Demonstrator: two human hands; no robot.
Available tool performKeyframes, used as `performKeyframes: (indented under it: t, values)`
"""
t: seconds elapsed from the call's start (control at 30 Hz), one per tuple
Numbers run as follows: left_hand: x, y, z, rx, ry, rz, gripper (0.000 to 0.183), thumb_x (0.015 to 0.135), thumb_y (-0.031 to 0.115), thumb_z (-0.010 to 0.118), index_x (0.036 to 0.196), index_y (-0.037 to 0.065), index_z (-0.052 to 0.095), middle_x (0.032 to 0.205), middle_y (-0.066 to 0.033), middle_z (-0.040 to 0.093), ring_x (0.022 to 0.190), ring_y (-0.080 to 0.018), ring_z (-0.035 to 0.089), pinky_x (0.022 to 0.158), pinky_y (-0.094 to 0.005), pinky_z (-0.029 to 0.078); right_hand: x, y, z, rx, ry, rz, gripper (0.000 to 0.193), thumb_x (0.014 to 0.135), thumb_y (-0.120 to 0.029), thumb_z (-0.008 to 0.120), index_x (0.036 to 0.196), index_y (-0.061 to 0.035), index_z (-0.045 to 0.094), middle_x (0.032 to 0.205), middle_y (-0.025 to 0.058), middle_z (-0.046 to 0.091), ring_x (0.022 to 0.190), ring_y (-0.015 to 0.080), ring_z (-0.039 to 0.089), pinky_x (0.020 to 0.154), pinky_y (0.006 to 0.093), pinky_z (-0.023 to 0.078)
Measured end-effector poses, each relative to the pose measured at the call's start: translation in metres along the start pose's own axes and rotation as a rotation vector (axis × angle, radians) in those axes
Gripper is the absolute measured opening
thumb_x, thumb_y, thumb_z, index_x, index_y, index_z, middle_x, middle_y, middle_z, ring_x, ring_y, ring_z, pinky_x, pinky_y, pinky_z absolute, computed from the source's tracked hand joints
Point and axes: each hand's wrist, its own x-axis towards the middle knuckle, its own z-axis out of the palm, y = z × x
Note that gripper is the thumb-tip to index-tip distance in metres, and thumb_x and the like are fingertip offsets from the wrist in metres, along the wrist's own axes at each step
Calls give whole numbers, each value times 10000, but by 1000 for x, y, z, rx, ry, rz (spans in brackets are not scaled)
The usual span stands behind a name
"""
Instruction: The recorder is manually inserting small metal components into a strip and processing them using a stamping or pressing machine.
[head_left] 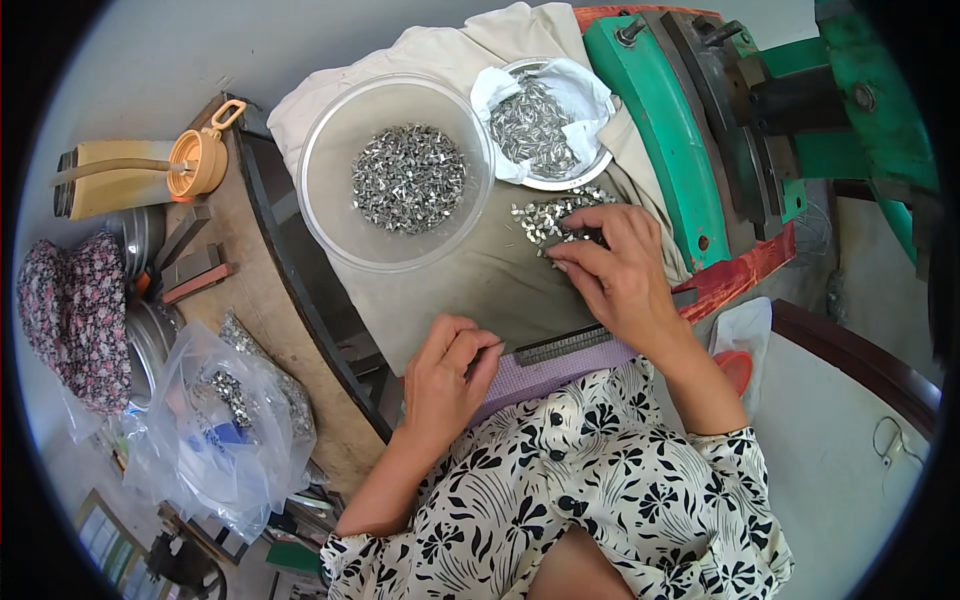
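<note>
My right hand (622,268) reaches over a loose pile of small shiny metal pieces (540,222) on the cloth. Its thumb and forefinger come together at the pile's near edge, and another finger stretches across the pieces. Whatever sits between those fingertips is too small to make out. Lower and to the left, my left hand (448,378) is closed in a pinch, its fingertips beside the left end of a dark toothed strip (565,345). What it pinches, if anything, is hidden. The strip lies along a purple textured pad (545,378) in front of my body.
Past the pile stand a clear round tub (318,205) of metal bits and a paper-lined bowl (590,178) of thin metal pins. A green machine (655,140) rises at the right. The wooden table (285,345) at left bears plastic bags (190,440) and an orange-lidded bottle (120,180).
</note>
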Motion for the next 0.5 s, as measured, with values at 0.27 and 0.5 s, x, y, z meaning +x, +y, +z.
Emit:
performKeyframes:
  t: [0.27,0.5]
  values:
    - [-7,2,2,19,-12,107,173,752,30,774,899,59,688,920,-69,602,798,-261,632,660,-358,514,13,-12,15,-99,32,-62,126,706,-98,768,806,-71,697,1061,55,627,1042,281,562,939,439,407]
    - [-6,3,13,114,-68,215,192,721,23,791,879,65,690,906,-79,608,799,-265,614,658,-359,499,11,-9,17,-28,40,-3,137,699,-94,770,814,-82,697,1096,58,618,1090,297,540,943,450,403]
